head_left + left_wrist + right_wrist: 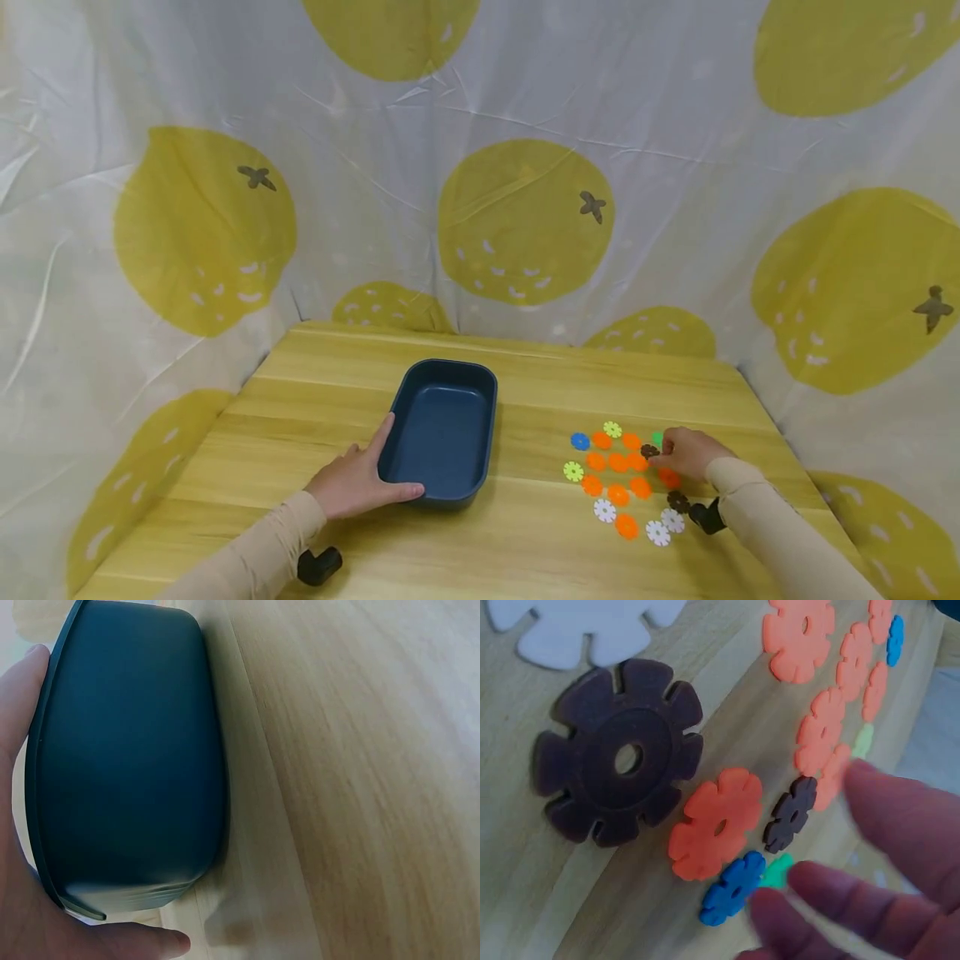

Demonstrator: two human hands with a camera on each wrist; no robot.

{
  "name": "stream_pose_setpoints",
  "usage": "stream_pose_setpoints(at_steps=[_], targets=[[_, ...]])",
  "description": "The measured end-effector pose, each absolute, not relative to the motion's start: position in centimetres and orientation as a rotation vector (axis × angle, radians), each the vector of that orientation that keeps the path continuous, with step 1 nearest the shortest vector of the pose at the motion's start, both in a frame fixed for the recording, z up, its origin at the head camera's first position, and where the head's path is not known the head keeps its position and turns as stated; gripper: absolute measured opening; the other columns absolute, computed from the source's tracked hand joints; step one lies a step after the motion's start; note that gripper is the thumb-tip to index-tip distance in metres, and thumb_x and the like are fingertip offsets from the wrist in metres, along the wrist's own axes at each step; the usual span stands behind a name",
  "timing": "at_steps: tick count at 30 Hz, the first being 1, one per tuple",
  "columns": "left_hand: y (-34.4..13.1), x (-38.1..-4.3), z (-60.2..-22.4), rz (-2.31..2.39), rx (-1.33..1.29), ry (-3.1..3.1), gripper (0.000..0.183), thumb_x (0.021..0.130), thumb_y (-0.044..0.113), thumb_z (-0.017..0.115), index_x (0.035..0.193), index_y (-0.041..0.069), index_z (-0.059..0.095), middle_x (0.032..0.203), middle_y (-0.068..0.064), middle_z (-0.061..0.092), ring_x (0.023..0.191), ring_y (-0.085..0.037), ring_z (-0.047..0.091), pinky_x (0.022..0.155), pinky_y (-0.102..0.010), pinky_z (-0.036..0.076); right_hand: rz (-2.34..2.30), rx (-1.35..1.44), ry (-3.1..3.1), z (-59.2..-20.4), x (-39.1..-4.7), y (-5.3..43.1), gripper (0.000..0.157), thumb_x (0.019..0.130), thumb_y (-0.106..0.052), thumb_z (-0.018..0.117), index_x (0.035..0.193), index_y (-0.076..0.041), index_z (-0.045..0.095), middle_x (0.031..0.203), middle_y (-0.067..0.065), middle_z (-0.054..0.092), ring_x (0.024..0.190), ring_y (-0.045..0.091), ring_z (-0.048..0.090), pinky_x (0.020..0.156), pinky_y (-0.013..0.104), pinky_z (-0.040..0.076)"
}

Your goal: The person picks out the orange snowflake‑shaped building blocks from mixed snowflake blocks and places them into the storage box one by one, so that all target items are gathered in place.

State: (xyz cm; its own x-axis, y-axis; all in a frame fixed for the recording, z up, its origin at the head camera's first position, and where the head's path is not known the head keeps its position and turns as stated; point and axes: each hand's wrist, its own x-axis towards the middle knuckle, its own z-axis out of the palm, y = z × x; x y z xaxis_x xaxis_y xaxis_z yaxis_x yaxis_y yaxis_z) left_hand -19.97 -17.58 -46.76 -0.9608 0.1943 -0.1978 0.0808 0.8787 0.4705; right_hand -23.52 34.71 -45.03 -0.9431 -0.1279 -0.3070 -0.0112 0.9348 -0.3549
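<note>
My left hand (356, 483) rests at the near left corner of a dark blue plastic bin (442, 433), its thumb along the near rim and a finger along the left rim. In the left wrist view the bin's side wall (127, 750) fills much of the picture. My right hand (693, 452) is low over several flower-shaped notched discs at the right. Its thumb and fingers are apart with nothing between them, close to a small brown disc (790, 815), a green disc (778, 871) and a blue disc (733, 889). A second brown disc (600, 772) lies nearer that camera.
Orange discs (618, 462) make up most of the spread; white discs (658, 533) lie at its near side, yellow-green discs (573, 472) at its left and far edges. Behind the wooden table (525, 550) hangs a lemon-print curtain (660, 250). A black wrist device (320, 567) shows under the left sleeve.
</note>
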Motion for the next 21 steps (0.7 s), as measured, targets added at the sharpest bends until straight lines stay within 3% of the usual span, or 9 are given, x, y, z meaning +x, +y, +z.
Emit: stream_pose_setpoints(at_steps=[8,21], targets=[[-17.7,-19.87,-46.97,0.695,0.193,2.799,0.129,0.071,0.083,0.069,0.165,0.026,0.004,0.142,-0.046,0.045,0.127,-0.066,0.048,0.083,-0.067,0.051,-0.532,-0.019,2.708,-45.46,-22.77,35.32,0.035,0.085,-0.028,0.075,0.076,-0.009,0.046,0.067,0.001,0.04,0.063,0.015,0.036,0.059,0.03,0.031],[-17.71,-19.99,-46.99,0.701,0.18,2.784,0.127,0.072,0.08,0.071,0.165,0.027,0.003,0.143,-0.047,0.043,0.122,-0.064,0.053,0.079,-0.064,0.053,-0.461,0.045,2.696,-45.8,-23.22,35.04,0.037,0.087,-0.026,0.076,0.077,-0.005,0.047,0.071,0.002,0.037,0.067,0.017,0.037,0.063,0.03,0.033]])
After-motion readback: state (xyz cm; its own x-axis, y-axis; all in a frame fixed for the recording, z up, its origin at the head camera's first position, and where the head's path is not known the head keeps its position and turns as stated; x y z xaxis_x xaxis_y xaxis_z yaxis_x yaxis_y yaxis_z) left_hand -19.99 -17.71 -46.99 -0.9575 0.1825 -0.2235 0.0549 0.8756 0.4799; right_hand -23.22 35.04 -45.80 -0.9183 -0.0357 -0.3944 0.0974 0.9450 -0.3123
